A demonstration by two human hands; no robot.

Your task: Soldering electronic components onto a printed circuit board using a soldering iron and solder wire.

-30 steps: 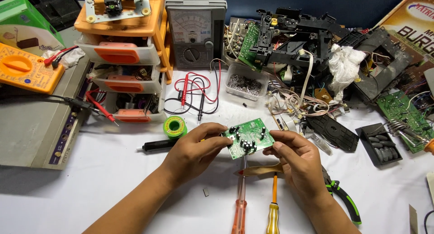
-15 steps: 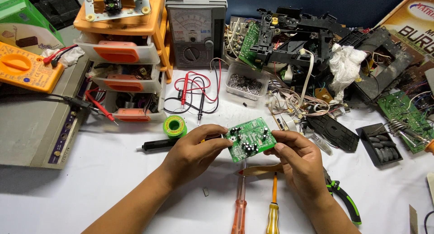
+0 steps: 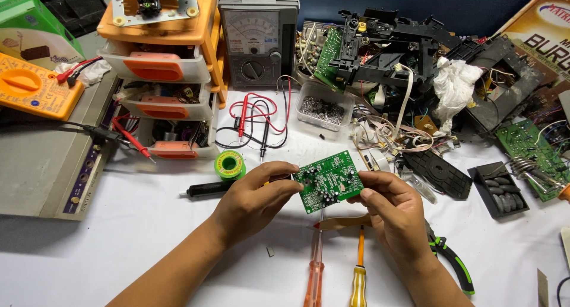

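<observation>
I hold a small green circuit board (image 3: 328, 180) between both hands above the white table (image 3: 119, 247). My left hand (image 3: 252, 201) pinches its left edge with thumb and fingers. My right hand (image 3: 395, 212) grips its right edge. The board faces up, tilted, with small black parts on it. Two screwdrivers lie just below it: a red-handled one (image 3: 314, 277) and a yellow-handled one (image 3: 358, 277). A green solder spool (image 3: 229, 164) and a black soldering tool (image 3: 205, 191) sit left of my left hand.
Green-handled pliers (image 3: 454, 262) lie by my right wrist. An orange drawer unit (image 3: 163, 75), a grey analogue meter (image 3: 258, 37), an orange meter (image 3: 32, 87), red and black probe leads (image 3: 255, 114), a clear parts tub (image 3: 323, 112) and dismantled black electronics (image 3: 404, 46) crowd the back.
The board has tilted slightly and shifted a little in my hands; both hands stay where they were.
</observation>
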